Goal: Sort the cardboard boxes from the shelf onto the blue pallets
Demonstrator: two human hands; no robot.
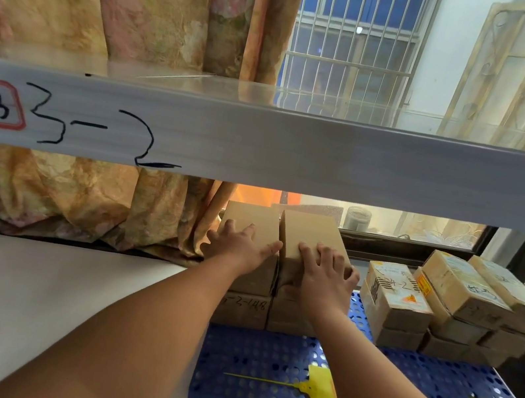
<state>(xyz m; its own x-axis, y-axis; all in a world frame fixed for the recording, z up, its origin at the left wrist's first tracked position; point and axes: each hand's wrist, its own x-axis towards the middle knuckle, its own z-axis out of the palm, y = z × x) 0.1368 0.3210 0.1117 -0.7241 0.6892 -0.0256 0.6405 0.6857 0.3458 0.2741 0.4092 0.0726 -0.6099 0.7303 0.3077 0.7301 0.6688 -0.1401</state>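
Two plain cardboard boxes stand side by side on top of two lower boxes at the back of a blue perforated pallet [261, 365]. My left hand [239, 247] lies spread over the top front edge of the left upper box [250, 219], fingers straight. Beside it, my right hand [324, 275] covers the front corner of the right upper box [311, 231], fingers bent over its edge and thumb on its front face. The lower left box [242, 310] bears handwritten marks.
A stack of taped, labelled boxes [445, 299] sits at the right on the pallet. Two yellow tags [325, 397] lie on the pallet's front. A white shelf beam [296, 152] marked "3-2" crosses overhead. White shelf surface [46, 301] stretches to the left; curtain behind.
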